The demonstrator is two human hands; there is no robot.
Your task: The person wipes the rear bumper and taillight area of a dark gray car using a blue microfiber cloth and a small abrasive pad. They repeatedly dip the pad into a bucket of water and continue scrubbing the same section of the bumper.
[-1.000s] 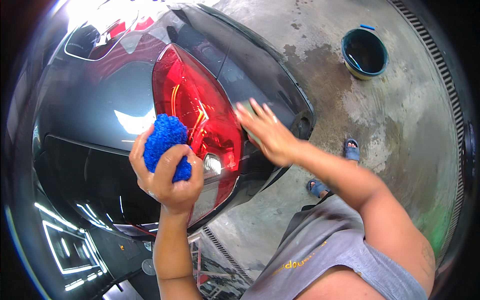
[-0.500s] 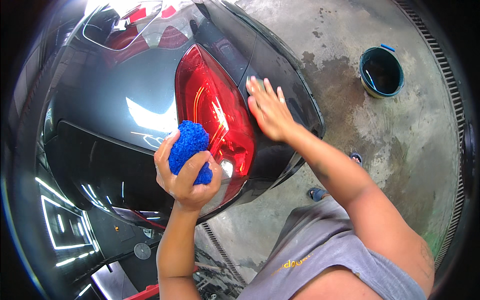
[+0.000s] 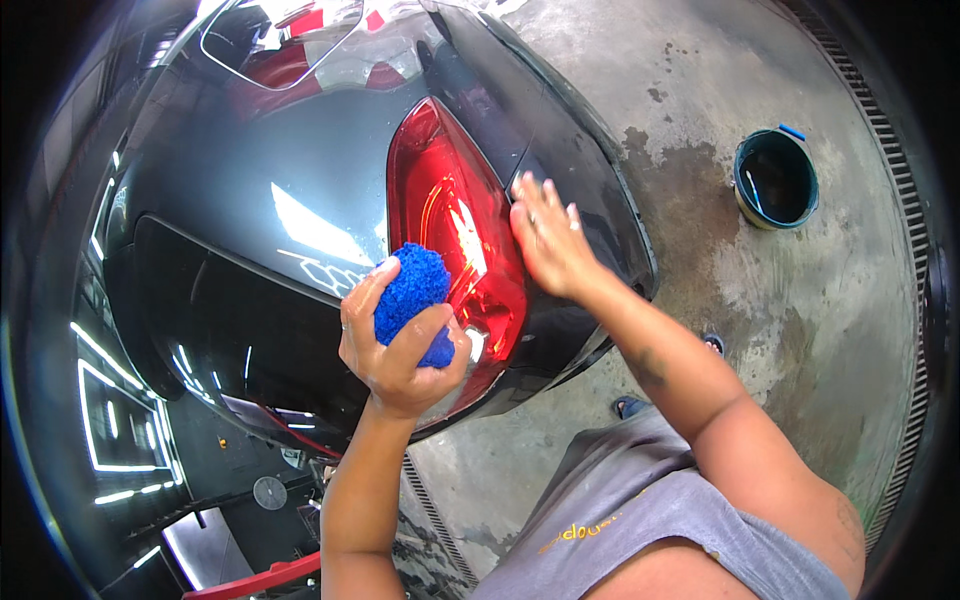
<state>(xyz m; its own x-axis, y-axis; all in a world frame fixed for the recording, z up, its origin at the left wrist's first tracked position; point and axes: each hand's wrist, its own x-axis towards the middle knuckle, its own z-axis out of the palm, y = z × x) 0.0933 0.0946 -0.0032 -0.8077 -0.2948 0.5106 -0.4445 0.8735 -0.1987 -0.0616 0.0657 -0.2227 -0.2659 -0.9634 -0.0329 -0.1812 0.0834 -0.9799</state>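
A bright blue shaggy microfiber sponge (image 3: 412, 295) is gripped between the thumb and fingers of my left hand (image 3: 402, 365). That hand is in front of the red tail light (image 3: 450, 215) of a black car (image 3: 300, 170), over its lower left edge. On the dark body panel just right of the light, my right hand (image 3: 550, 240) lies flat with its fingers stretched out, a ring on one of them. Whether something thin lies under those fingertips cannot be made out. Small wet spots dot the paint.
A dark bucket with a blue handle grip (image 3: 776, 178) and dark liquid inside stands on the wet-patched concrete floor (image 3: 700, 270) at the right. A drain grate (image 3: 900, 190) curves along the far right. At the lower left are a fan (image 3: 270, 492) and a red bar (image 3: 255, 580).
The view has shifted, so car and bucket appear further right and lower. My right hand has slid slightly down along the panel beside the light. My left hand still holds the sponge.
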